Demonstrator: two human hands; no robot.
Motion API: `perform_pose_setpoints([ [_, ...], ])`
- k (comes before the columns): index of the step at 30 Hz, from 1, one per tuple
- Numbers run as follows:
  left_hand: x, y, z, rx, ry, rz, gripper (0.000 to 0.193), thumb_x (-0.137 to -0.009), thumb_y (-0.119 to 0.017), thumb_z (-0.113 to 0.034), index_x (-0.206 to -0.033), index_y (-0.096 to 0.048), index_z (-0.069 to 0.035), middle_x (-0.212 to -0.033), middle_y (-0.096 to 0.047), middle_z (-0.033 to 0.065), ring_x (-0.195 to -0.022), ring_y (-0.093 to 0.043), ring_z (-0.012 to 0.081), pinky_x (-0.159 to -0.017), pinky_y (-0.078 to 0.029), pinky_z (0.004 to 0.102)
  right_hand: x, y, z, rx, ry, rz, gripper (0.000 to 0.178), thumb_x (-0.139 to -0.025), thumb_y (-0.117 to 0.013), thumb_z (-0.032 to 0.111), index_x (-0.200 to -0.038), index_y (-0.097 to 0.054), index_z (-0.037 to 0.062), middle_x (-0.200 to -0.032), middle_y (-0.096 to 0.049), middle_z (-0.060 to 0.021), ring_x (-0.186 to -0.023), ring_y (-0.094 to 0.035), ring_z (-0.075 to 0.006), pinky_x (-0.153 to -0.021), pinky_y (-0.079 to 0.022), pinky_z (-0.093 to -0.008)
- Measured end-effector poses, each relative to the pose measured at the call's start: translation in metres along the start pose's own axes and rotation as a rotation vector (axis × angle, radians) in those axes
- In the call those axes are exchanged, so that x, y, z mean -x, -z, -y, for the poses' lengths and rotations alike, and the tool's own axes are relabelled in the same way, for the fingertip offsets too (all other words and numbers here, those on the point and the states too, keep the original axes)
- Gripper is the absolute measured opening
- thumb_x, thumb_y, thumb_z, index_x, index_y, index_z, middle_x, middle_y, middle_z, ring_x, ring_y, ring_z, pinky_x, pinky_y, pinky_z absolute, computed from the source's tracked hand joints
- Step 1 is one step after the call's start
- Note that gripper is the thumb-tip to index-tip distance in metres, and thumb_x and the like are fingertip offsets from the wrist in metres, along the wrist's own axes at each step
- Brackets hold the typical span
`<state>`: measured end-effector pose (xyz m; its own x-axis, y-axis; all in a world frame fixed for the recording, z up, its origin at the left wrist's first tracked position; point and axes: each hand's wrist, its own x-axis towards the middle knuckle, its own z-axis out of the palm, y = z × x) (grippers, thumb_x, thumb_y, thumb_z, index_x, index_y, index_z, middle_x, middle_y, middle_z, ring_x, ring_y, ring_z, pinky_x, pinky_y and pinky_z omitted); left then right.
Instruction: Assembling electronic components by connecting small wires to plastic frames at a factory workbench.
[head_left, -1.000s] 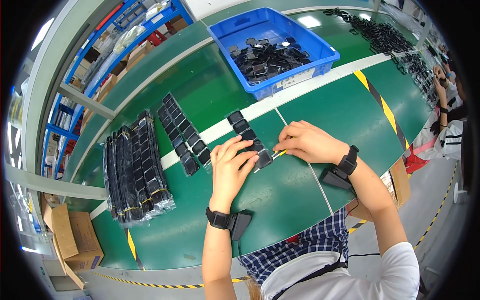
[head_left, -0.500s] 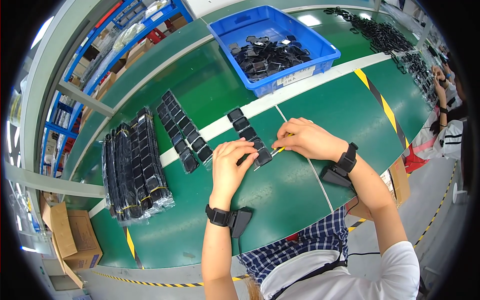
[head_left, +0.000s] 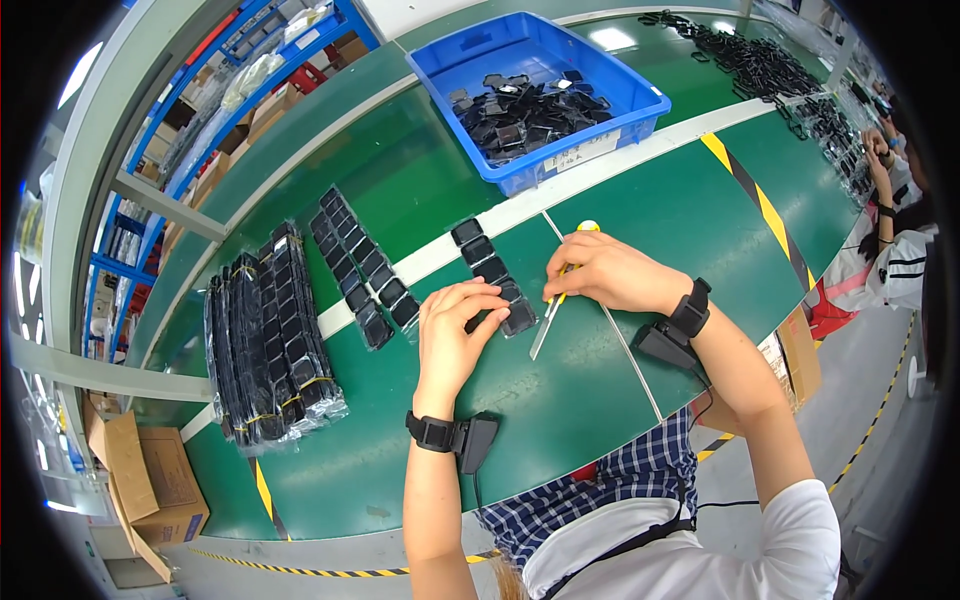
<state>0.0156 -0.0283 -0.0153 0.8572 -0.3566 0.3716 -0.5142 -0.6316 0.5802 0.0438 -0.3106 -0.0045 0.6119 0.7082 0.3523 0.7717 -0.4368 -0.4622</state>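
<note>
A short strip of black square pieces in clear film (head_left: pixel 482 250) lies on the green table in front of me. My left hand (head_left: pixel 452 328) grips its near end, thumb and fingers bent over the edge. In my right hand (head_left: pixel 622 276) is a yellow utility knife (head_left: pixel 587 228), its long blade out. The blade points down toward me, just right of the strip's near end and apart from it. Two longer strips of the same squares (head_left: pixel 352 255) lie to the left of my left hand.
Farther left lies a thick pile of banded strips (head_left: pixel 268 340). A blue bin (head_left: pixel 640 112) with loose black pieces stands at the far side. Black loop-shaped parts (head_left: pixel 745 62) are heaped at far right, near another person's hands (head_left: pixel 878 150). An open cardboard box (head_left: pixel 165 470) stands at lower left.
My right hand has drawn the knife slightly away from the strip and turned it, so more of the blade and the handle end shows. My left hand stays on the strip.
</note>
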Motion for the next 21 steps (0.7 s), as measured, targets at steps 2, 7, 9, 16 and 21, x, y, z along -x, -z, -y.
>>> perform_pose_setpoints([
  [2, 0.000, 0.000, 0.000, 0.004, -0.001, 0.000, 0.012, -0.083, -0.084, -0.013, -0.093, -0.078, -0.010, -0.111, -0.077, 0.0017, -0.119, -0.068, 0.0251, -0.103, -0.047, 0.0424, 0.004, 0.007, -0.001, -0.023, -0.028, 0.031, 0.021, -0.088, -0.074, 0.008, -0.107, -0.080, 0.0158, -0.107, -0.066, -0.0002, -0.105, -0.062, -0.0222, -0.098, -0.047, -0.0394],
  [7, 0.003, 0.005, 0.000, 0.015, 0.009, -0.042, 0.010, -0.084, -0.082, -0.010, -0.093, -0.077, -0.008, -0.113, -0.076, 0.0030, -0.121, -0.067, 0.0264, -0.104, -0.047, 0.0427, 0.007, 0.021, -0.004, 0.019, -0.072, 0.066, 0.023, -0.089, -0.074, 0.007, -0.110, -0.080, 0.0161, -0.107, -0.066, -0.0009, -0.105, -0.062, -0.0219, -0.098, -0.047, -0.0389],
  [9, 0.004, 0.010, 0.002, 0.049, 0.038, -0.106, 0.008, -0.085, -0.081, -0.009, -0.092, -0.077, -0.007, -0.115, -0.075, 0.0046, -0.120, -0.066, 0.0275, -0.104, -0.047, 0.0429, 0.010, 0.023, -0.007, 0.014, -0.088, 0.023, 0.025, -0.090, -0.073, 0.008, -0.112, -0.079, 0.0161, -0.107, -0.066, -0.0016, -0.104, -0.062, -0.0229, -0.098, -0.047, -0.0389],
  [16, 0.020, 0.049, 0.009, -0.059, 0.203, -0.122, 0.010, -0.084, -0.080, -0.010, -0.092, -0.076, -0.007, -0.122, -0.071, 0.0080, -0.119, -0.063, 0.0298, -0.106, -0.047, 0.0428, 0.010, 0.019, -0.007, -0.007, -0.184, -0.040, 0.026, -0.093, -0.071, 0.010, -0.118, -0.077, 0.0146, -0.108, -0.066, -0.0036, -0.104, -0.062, -0.0242, -0.098, -0.048, -0.0397],
  [21, 0.014, 0.041, -0.007, -0.175, 0.198, -0.102, 0.021, -0.078, -0.085, -0.013, -0.098, -0.078, -0.010, -0.127, -0.069, 0.0072, -0.125, -0.059, 0.0311, -0.108, -0.045, 0.0442, 0.008, 0.018, -0.003, 0.041, -0.244, -0.058, 0.027, -0.093, -0.071, 0.013, -0.120, -0.076, 0.0132, -0.108, -0.065, -0.0039, -0.106, -0.062, -0.0246, -0.097, -0.050, -0.0398],
])
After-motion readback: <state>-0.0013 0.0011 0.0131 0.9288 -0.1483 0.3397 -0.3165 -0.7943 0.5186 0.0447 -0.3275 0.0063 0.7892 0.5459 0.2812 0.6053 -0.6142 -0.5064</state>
